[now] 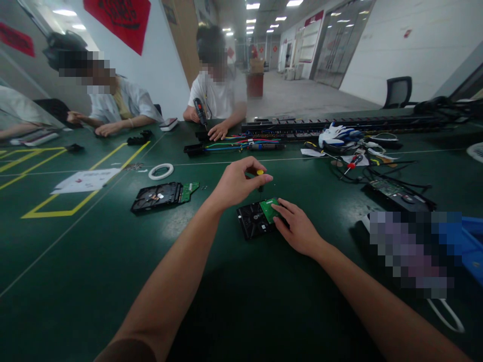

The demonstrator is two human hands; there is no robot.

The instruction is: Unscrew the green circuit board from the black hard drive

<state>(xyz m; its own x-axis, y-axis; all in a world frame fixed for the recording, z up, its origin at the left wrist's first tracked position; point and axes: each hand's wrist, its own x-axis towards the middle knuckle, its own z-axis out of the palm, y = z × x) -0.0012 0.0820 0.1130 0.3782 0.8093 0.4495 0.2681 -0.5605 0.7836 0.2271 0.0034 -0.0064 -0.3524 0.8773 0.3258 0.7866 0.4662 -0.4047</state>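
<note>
A black hard drive (253, 221) with a green circuit board (269, 208) lies on the dark green table (113, 261) in front of me. My left hand (237, 182) is closed round a small screwdriver with a yellow cap (260, 173), held upright with its tip down on the drive. My right hand (298, 229) rests on the drive's right side, fingers pressed on the green board to steady it.
A second opened drive (158, 195) lies to the left, with a white tape ring (161, 171) and a paper sheet (85, 180) beyond it. Cables (241, 146), gloves (335, 134) and another drive (398, 195) lie at right. Two people sit across the table; one holds an electric screwdriver (199, 110).
</note>
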